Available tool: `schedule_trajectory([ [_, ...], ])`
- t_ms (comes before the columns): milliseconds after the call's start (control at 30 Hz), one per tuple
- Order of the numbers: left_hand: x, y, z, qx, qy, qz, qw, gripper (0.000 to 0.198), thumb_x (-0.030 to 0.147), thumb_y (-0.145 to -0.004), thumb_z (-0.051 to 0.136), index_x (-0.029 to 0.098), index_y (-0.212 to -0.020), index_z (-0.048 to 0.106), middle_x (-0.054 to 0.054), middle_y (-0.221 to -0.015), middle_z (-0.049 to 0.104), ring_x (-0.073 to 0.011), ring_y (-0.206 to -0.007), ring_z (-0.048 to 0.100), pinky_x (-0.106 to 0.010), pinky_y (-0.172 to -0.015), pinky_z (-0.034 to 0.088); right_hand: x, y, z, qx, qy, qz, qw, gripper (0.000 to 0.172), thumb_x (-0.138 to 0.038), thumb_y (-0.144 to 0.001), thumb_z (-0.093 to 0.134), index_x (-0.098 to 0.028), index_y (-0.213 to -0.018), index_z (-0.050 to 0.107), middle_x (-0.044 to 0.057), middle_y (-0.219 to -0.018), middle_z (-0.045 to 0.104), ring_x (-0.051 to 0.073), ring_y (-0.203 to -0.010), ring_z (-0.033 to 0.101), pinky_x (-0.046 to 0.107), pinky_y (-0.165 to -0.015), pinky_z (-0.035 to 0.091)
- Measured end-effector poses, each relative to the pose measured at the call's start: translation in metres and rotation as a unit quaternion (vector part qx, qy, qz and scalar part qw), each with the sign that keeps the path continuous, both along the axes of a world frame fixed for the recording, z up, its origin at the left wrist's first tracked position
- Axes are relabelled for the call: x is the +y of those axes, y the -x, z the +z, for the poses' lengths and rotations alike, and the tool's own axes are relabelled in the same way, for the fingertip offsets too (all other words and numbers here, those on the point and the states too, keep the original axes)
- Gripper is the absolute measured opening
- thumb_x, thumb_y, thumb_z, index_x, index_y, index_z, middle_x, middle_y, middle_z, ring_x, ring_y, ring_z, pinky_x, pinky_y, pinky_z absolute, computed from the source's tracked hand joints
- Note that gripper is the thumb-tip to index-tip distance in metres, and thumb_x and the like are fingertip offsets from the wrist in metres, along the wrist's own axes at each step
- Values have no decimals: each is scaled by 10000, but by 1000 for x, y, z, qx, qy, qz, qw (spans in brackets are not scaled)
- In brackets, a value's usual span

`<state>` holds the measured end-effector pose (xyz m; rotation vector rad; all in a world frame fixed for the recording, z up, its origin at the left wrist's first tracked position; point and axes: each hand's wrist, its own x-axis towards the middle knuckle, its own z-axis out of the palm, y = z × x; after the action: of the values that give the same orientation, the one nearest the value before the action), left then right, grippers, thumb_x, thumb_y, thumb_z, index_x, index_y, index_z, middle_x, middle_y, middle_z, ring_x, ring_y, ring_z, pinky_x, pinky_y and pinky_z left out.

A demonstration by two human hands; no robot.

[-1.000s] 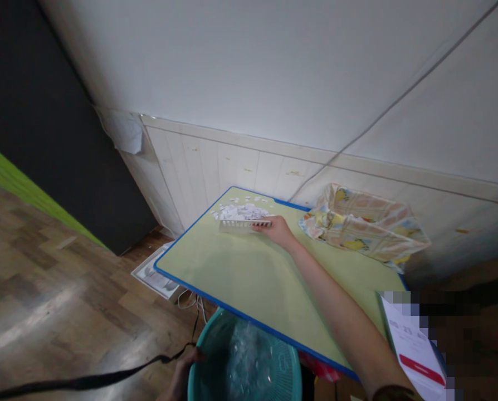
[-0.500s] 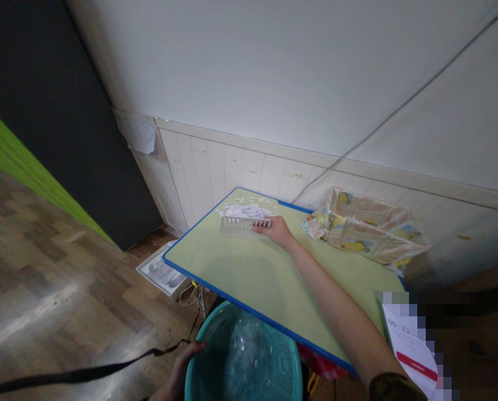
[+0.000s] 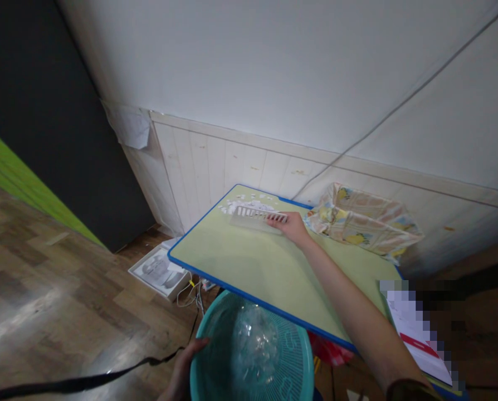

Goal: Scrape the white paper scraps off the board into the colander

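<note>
Near the far side of a pale yellow-green tabletop (image 3: pixel 224 250), my right hand (image 3: pixel 294 227) is closed on one end of a white slotted plastic piece (image 3: pixel 249 223) with a pale flat lower edge. Small white paper scraps (image 3: pixel 231 207) lie in a loose pile behind that piece, and a few are scattered further back. Below the table's front edge, my left hand (image 3: pixel 185 362) grips the left rim of a turquoise basket (image 3: pixel 305 356); its thumb shows on the rim and the other fingers are hidden. Clear crinkled plastic (image 3: pixel 255 340) lies inside the basket.
A patterned fabric bin (image 3: pixel 366 231) stands at the table's back right by the wall. White papers (image 3: pixel 416 328), partly blurred out, lie at the right corner. An open white box (image 3: pixel 161 273) and cables (image 3: pixel 190 292) are on the floor. A black strap (image 3: pixel 86 379) crosses lower left.
My right hand has moved right with the slotted piece, which now sits more tilted beside the scraps. The basket appears slightly further right and higher, with my left hand still on its rim.
</note>
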<state>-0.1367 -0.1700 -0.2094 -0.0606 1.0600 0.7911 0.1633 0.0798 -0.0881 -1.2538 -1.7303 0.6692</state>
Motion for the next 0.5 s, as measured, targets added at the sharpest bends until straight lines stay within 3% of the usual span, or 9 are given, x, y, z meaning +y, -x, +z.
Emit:
schedule_trajectory([
  [233,5,1,21,49,-1,15,999,301,238,-872,660,32,-1091,646,-84,-673,712,-257,-633,691,-314,-574,539,-43,-41,-1,-1,27,-43,999,440,-530,-706,784,-134,-896,807,67,-769,770,197,-630,648,283,-586,453],
  [333,13,3,24,60,-19,51,997,89,191,-861,666,104,-875,658,-46,-610,683,-208,-543,655,-279,-554,532,-50,-53,-2,-2,36,-45,998,440,-531,-684,802,-136,-877,810,64,-751,763,188,-617,631,275,-569,436],
  [400,17,4,26,56,-11,61,996,134,179,-883,629,124,-761,631,-64,-611,683,-211,-529,648,-293,-565,540,-50,-58,-2,-1,36,-51,998,457,-535,-682,802,-132,-898,809,66,-765,763,188,-633,628,274,-575,434],
  [500,23,3,31,58,-16,52,997,173,158,-898,592,99,-747,653,-99,-635,690,-227,-538,651,-311,-559,540,-47,-65,-3,-4,28,-70,997,477,-543,-680,801,-112,-885,805,62,-710,741,176,-600,596,269,-552,405],
])
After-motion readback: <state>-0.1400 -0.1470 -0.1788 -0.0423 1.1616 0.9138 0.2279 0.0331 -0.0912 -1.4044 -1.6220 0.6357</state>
